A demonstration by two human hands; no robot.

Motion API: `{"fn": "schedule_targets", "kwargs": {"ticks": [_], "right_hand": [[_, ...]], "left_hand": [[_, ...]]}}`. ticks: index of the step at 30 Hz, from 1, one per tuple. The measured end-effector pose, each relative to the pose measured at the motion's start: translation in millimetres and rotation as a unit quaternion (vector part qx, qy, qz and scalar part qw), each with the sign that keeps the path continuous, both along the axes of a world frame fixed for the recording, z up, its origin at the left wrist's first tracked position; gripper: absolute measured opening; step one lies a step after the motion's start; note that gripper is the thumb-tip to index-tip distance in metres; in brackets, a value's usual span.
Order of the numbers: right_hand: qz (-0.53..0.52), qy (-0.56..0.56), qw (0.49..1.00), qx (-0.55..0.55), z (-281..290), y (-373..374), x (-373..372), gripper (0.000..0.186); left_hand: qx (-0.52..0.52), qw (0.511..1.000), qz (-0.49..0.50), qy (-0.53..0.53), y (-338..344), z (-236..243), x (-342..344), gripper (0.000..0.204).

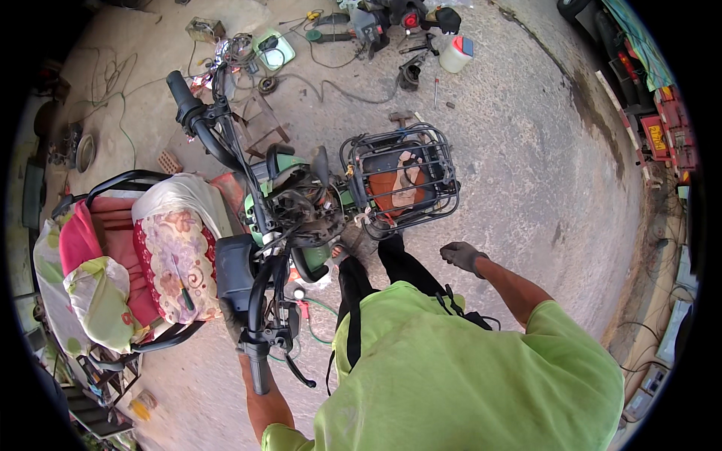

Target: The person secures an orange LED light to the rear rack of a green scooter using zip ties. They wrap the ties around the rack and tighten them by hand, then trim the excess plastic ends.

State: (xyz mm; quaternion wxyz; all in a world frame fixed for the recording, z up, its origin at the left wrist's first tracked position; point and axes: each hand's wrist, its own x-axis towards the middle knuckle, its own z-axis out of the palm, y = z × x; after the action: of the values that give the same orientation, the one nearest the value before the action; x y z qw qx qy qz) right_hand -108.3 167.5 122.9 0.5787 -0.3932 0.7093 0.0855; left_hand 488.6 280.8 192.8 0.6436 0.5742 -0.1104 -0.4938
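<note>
My left hand (232, 322), in a dark grey glove, is beside the near handlebar grip (259, 374) and the dark box (235, 272). The handlebar hides most of its fingers. My gloved right hand (463, 258) hangs over the concrete to the right of the wire basket (406, 180), touching nothing outside itself. Its fingers are curled in, and whatever may be inside them is hidden. Between the handlebar and the basket, the green vehicle's middle (297, 207) is opened up, with dark parts and wires exposed. A screwdriver (183, 287) lies on the flowered cloth (169, 240) over the seat.
A lidded white tub (456, 56), a hammer (401, 118), a green tray (274, 50) and trailing cables lie on the floor ahead. A green hose (322, 308) runs by my feet. Along the right edge stands a vehicle with red panels (673, 128).
</note>
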Motion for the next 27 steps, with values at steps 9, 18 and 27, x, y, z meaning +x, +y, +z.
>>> {"fn": "schedule_targets", "kwargs": {"ticks": [9, 18, 27], "right_hand": [[0.006, -0.004, 1.000, 0.008, 3, -22, -27, 0.045], [0.012, -0.014, 1.000, 0.016, -10, -42, -73, 0.044], [0.022, -0.016, 1.000, 0.004, -4, -68, -115, 0.043]], "left_hand": [[0.022, 0.994, 0.051, 0.096, 58, -26, -16, 0.074], [0.457, 0.878, -0.013, 0.143, 179, -89, -104, 0.050], [0.398, 0.910, -0.045, 0.108, 135, -70, -179, 0.036]]}}
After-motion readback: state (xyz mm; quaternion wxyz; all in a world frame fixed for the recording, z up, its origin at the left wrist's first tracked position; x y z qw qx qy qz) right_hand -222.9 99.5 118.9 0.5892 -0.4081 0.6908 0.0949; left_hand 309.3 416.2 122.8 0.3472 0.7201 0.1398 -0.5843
